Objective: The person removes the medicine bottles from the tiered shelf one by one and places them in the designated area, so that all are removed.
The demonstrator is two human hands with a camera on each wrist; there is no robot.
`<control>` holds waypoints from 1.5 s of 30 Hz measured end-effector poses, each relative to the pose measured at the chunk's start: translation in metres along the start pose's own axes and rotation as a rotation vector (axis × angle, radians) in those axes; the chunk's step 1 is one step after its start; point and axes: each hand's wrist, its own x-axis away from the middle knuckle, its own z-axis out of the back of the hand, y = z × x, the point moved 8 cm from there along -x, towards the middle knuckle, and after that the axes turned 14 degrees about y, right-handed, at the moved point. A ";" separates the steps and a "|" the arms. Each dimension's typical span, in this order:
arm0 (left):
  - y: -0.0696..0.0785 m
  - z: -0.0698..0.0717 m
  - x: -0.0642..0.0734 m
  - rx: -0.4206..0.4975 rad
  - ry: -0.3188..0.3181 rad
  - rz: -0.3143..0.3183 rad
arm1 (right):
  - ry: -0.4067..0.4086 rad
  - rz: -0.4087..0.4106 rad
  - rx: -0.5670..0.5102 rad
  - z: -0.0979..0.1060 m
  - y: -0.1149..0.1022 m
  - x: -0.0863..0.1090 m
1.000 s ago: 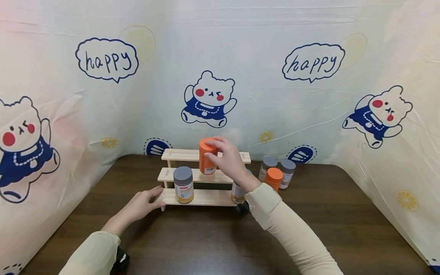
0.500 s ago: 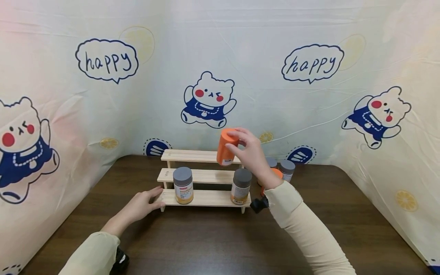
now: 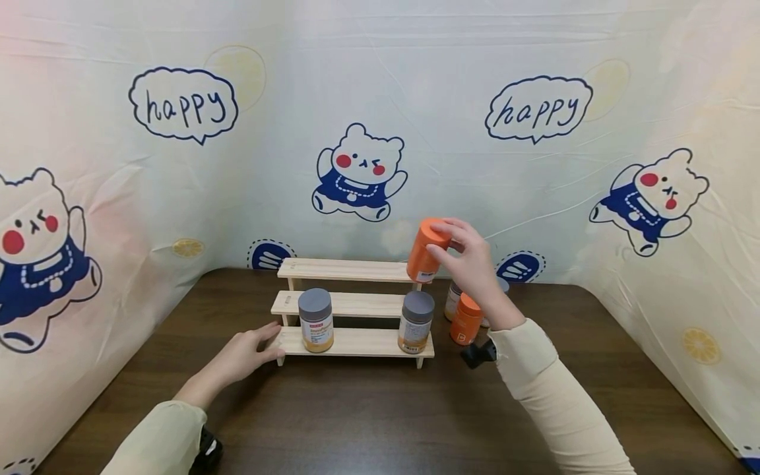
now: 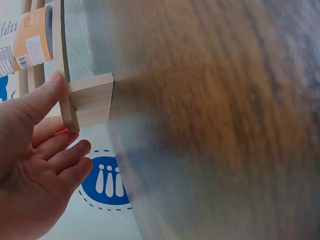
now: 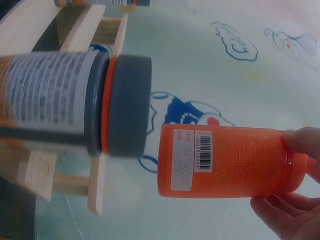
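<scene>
The right grip [image 3: 471,256] pinches an orange plastic cylindrical bottle [image 3: 422,257] by its cap [image 5: 298,172], aloft near the tiered pale-wood stand [image 3: 347,268]'s right end; probably light, stiff (perhaps slick, so the cap suits). The left grip [image 3: 243,353] pinches the lowest shelf [image 3: 365,343].

Head cam: up high, facing forward and down, widest and farthest off; takes in dark wood table [image 3: 356,415], three-tier wooden rack [image 3: 361,303], bear-print backdrop [image 3: 439,59]. Left wrist: low, tight on left hand [image 4: 37,167] and rack's left end, rolled, scene-up points frame left. Right wrist: close on orange bottle [image 5: 220,162], rolled opposite. All three share rack and backdrop.
</scene>
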 end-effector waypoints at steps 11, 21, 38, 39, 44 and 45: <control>-0.001 0.000 0.000 0.003 -0.010 0.013 | 0.048 -0.005 0.059 0.039 -0.002 0.007; -0.001 0.000 -0.001 -0.001 -0.012 0.020 | 0.126 -0.019 0.140 0.078 0.034 0.012; 0.000 0.000 0.001 -0.004 -0.018 0.025 | 0.173 -0.104 0.278 0.120 0.075 0.037; -0.001 0.000 0.000 -0.004 -0.021 0.029 | 0.174 -0.110 0.286 0.121 0.077 0.038; -0.004 -0.002 -0.001 0.002 -0.035 0.046 | 0.159 -0.148 0.316 0.125 0.095 0.047; -0.004 -0.002 -0.002 0.003 -0.036 0.046 | 0.153 -0.152 0.320 0.125 0.099 0.049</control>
